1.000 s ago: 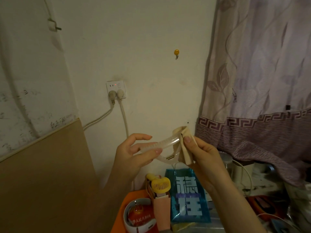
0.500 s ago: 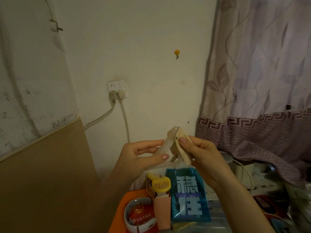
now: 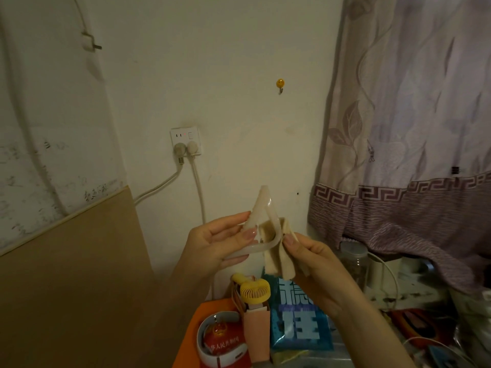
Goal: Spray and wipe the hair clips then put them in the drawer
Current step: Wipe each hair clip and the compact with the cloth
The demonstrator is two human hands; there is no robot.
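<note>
A translucent pale hair clip [image 3: 261, 208] is held up in front of the wall, its pointed end up and one curved arm sweeping down to the left. My left hand [image 3: 220, 241] grips it, thumb on the upper arm and fingers under the lower arm. My right hand [image 3: 316, 264] pinches a beige cloth [image 3: 279, 257] against the clip's right arm, and the cloth hangs down below the fingers. No spray bottle or drawer is in view.
Below my hands stand a yellow mini fan [image 3: 253, 288], a blue packet [image 3: 300, 320] with large white characters and a red-and-white round tin [image 3: 221, 338] on an orange surface [image 3: 190, 341]. A jar [image 3: 354, 258], cables and clutter lie under the purple curtain [image 3: 403, 155]. A wall socket [image 3: 186, 140] with two plugs is behind.
The clip has turned from lying sideways to pointing up. My right hand and the cloth have slid down from the clip's tip to its lower right arm.
</note>
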